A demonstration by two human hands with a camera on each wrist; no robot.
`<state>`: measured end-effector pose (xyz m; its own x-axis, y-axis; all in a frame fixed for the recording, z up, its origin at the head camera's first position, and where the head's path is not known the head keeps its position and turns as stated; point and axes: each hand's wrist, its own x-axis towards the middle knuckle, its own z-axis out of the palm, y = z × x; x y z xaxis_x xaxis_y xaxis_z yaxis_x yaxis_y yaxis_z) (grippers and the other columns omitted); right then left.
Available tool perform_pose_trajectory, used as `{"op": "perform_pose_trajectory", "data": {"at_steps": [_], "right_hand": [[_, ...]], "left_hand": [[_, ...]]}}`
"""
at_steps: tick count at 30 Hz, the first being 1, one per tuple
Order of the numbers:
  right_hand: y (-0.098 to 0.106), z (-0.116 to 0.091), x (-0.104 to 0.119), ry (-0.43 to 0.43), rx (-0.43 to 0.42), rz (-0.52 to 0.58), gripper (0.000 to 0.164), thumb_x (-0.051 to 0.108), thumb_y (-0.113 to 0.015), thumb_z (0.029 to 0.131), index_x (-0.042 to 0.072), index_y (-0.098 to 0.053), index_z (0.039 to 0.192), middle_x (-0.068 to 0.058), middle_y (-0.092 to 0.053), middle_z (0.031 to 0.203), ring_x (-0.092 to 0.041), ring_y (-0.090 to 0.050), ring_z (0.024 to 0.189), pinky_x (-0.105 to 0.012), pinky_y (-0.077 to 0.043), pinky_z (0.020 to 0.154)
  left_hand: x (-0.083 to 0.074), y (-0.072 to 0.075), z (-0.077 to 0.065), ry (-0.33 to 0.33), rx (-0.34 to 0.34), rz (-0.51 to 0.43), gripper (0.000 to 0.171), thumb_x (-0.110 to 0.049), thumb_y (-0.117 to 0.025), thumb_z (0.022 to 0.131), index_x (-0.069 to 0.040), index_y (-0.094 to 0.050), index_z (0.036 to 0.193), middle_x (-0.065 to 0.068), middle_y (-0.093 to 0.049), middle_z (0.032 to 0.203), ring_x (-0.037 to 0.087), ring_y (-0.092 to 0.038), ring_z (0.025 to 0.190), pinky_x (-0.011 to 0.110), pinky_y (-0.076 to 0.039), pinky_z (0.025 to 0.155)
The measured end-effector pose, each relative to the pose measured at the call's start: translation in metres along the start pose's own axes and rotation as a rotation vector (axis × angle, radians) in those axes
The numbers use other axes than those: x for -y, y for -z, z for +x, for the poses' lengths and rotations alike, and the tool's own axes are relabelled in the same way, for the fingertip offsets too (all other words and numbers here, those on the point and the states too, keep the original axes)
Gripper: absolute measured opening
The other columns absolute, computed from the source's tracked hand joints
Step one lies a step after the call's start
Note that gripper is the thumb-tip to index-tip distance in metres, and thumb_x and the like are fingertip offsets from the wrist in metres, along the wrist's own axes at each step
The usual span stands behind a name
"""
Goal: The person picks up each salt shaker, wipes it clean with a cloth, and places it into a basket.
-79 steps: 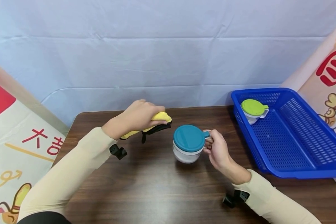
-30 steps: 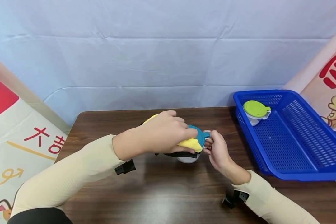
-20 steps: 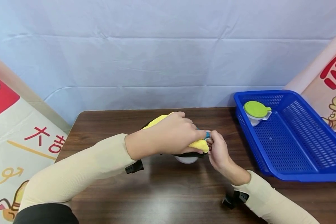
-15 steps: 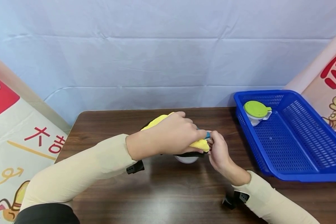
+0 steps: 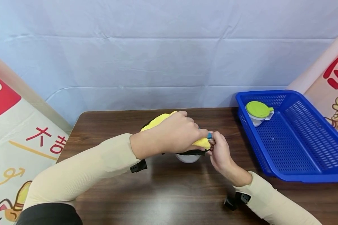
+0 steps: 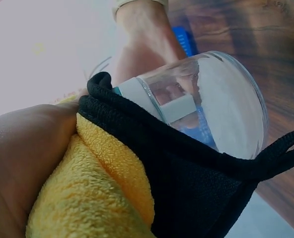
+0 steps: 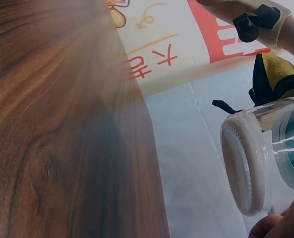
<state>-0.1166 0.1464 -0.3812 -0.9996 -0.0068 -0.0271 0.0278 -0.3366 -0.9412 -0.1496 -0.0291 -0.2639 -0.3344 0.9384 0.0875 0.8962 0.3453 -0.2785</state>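
Note:
My right hand (image 5: 221, 153) grips the handle of a clear seasoning jar (image 5: 188, 158) with a teal lid and white contents at its bottom. Its base appears raised off the table in the right wrist view, where the jar (image 7: 251, 163) is partly cut off by the frame. Over the lid, my left hand (image 5: 171, 134) presses a bunched yellow cloth (image 5: 159, 120) with black backing, fingers bent around it. The lid is mostly hidden; its teal tab (image 5: 209, 136) shows beside the handle. In the left wrist view the black edge of the cloth (image 6: 97, 183) lies along the jar (image 6: 211, 99).
On the right of the brown wooden table (image 5: 157, 200) stands a blue plastic basket (image 5: 287, 175). In its back left corner sits another jar with a lime-green lid (image 5: 258, 109). A pale cloth backdrop (image 5: 157, 62) hangs behind the table.
Since the earliest frame, my left hand has brought the cloth rightward onto the jar's lid. Over the last half second it has shifted only slightly. My right hand has kept its hold on the handle.

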Motion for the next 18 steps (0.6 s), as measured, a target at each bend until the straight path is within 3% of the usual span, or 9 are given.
{"op": "perform_pose_trajectory", "data": {"at_steps": [7, 12, 16, 18], "right_hand": [[0.001, 0.000, 0.000, -0.022, -0.027, -0.009, 0.027, 0.006, -0.030, 0.090, 0.011, -0.022, 0.064, 0.007, -0.036, 0.058, -0.007, -0.030, 0.051, -0.028, -0.011, 0.054], [-0.001, -0.001, -0.002, -0.031, -0.018, -0.012, 0.033, 0.006, -0.030, 0.089, 0.015, -0.043, 0.060, 0.007, -0.042, 0.057, -0.006, -0.032, 0.052, -0.028, -0.011, 0.053], [-0.003, -0.001, -0.002, -0.040, -0.022, 0.003, 0.035, 0.006, -0.030, 0.090, 0.017, -0.049, 0.062, 0.009, -0.035, 0.056, -0.006, -0.026, 0.053, -0.028, -0.011, 0.054], [-0.003, -0.001, -0.002, -0.034, -0.018, 0.017, 0.033, 0.005, -0.030, 0.090, 0.017, -0.044, 0.062, 0.009, -0.029, 0.056, -0.008, -0.021, 0.054, -0.027, -0.010, 0.053]], "left_hand": [[0.001, -0.002, 0.004, 0.010, 0.006, -0.004, 0.032, -0.053, -0.058, 0.100, -0.023, -0.067, 0.099, -0.007, -0.063, 0.071, 0.011, -0.059, 0.064, 0.030, -0.039, 0.062], [0.005, -0.003, 0.007, 0.020, 0.020, -0.002, 0.031, -0.052, -0.055, 0.102, -0.023, -0.068, 0.101, -0.006, -0.065, 0.074, 0.011, -0.061, 0.067, 0.031, -0.042, 0.065], [0.009, -0.004, 0.009, 0.035, 0.038, -0.016, 0.031, -0.050, -0.054, 0.103, -0.023, -0.069, 0.103, -0.006, -0.069, 0.079, 0.012, -0.064, 0.072, 0.031, -0.044, 0.067], [0.011, -0.005, 0.010, 0.042, 0.048, -0.028, 0.030, -0.049, -0.054, 0.104, -0.022, -0.068, 0.104, -0.006, -0.070, 0.081, 0.014, -0.066, 0.074, 0.032, -0.045, 0.068]]}}
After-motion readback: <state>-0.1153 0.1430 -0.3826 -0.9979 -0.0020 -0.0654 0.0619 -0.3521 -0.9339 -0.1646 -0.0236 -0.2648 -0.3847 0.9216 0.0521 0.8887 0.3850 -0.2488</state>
